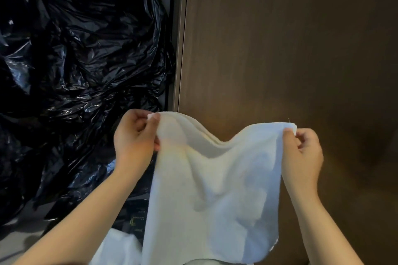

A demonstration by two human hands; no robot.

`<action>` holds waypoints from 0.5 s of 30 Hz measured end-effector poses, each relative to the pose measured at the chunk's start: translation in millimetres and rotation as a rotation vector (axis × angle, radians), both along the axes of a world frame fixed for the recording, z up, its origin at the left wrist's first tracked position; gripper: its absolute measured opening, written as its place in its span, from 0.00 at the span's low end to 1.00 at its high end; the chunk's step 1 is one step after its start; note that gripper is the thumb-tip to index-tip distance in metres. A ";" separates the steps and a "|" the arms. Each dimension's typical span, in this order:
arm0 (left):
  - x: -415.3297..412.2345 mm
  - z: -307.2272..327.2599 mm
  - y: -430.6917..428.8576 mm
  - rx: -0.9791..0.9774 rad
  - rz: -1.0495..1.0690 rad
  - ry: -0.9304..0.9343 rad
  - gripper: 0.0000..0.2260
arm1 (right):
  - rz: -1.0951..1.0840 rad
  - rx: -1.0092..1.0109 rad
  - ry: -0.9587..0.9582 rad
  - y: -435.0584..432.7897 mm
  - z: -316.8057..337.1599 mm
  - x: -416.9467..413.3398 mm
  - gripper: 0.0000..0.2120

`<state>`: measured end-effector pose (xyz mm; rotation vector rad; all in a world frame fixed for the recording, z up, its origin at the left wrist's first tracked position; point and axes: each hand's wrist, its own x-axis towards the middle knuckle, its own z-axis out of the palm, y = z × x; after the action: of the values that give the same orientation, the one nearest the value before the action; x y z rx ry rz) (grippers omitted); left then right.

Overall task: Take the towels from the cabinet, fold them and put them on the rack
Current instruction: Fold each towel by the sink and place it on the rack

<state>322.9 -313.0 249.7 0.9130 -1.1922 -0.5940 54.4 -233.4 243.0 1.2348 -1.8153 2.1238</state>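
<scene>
Brown cabinet door (290,49) is filling the background beside black plastic bags (75,60); the left hand (134,137) and right hand (302,153) are pinching a white towel's (211,189) top corners, hanging between them.

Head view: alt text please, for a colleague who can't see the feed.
Two hands hold up a white towel by its top corners, the left hand and right hand each pinching one, the top edge sagging between them. Behind it stand a brown wooden panel and, to the left, crumpled black plastic bags.
</scene>
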 end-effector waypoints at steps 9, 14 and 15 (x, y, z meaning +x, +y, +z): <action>-26.4 -3.9 39.3 -0.008 -0.295 -0.048 0.02 | 0.196 -0.082 0.020 11.8 -5.5 64.7 0.09; -33.6 -11.5 45.2 0.074 -0.413 0.001 0.05 | 0.414 -0.031 -0.013 17.9 -12.9 81.6 0.15; -33.4 -12.3 46.8 0.097 -0.421 0.002 0.05 | 0.462 -0.014 0.005 19.4 -14.3 84.4 0.19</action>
<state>289.4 -266.1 237.4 0.7431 -1.3741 -0.9965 138.8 -214.0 228.7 1.7981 -1.6287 2.3345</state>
